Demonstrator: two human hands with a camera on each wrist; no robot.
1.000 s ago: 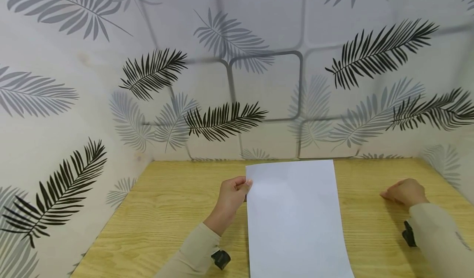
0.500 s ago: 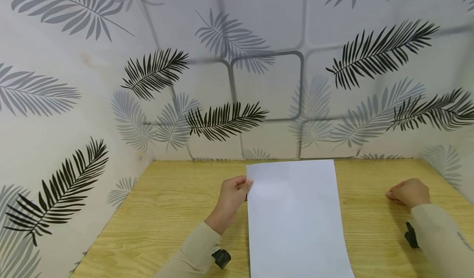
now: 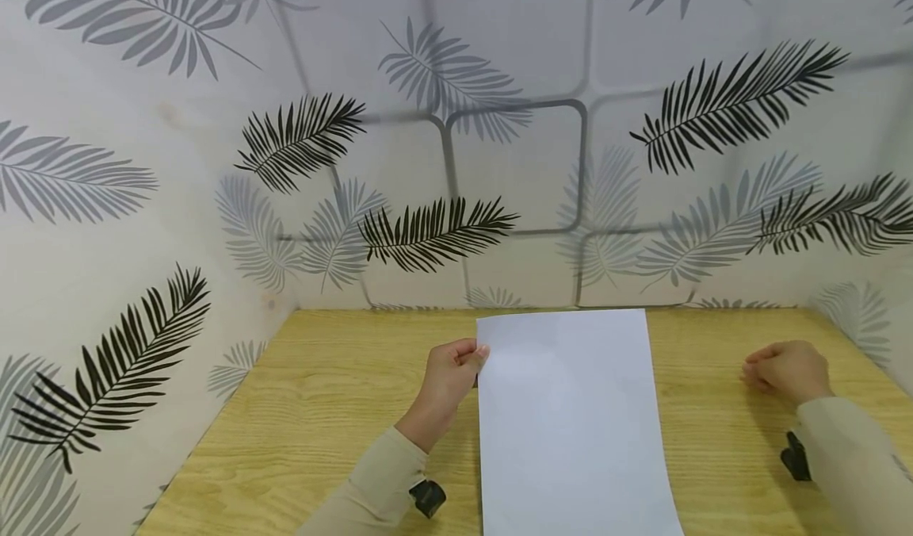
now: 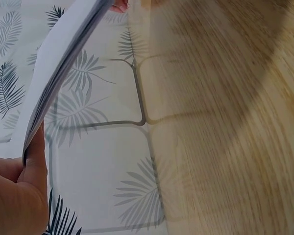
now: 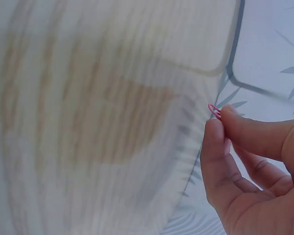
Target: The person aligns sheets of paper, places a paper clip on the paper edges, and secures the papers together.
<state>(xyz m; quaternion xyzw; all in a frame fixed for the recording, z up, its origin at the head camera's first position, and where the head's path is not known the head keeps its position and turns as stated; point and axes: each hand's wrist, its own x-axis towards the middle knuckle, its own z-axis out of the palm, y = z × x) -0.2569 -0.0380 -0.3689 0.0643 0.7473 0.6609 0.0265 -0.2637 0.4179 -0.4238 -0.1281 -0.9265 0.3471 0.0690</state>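
Observation:
My left hand [image 3: 449, 381] pinches a stack of white paper [image 3: 571, 433] at its upper left edge, thumb on the front sheet. In the left wrist view the paper's edge [image 4: 63, 73] shows several layers, bowed and raised off the table. Off to the right of the stack, my right hand [image 3: 792, 371] is held above the table. A small pink paper clip [image 5: 214, 110] is pinched between its thumb and index finger in the right wrist view, its loop sticking out past the fingertips. The clip is too small to make out in the head view.
Under both hands is a wooden table [image 3: 342, 393] with light grain. Behind it stands a wall [image 3: 513, 171] covered in a leaf pattern. Each wrist carries a small black camera, as with the left camera [image 3: 428, 498] and right camera [image 3: 795, 457].
My right hand has shifted slightly to the right and its fingers have moved a little. My left hand and the paper stay nearly still.

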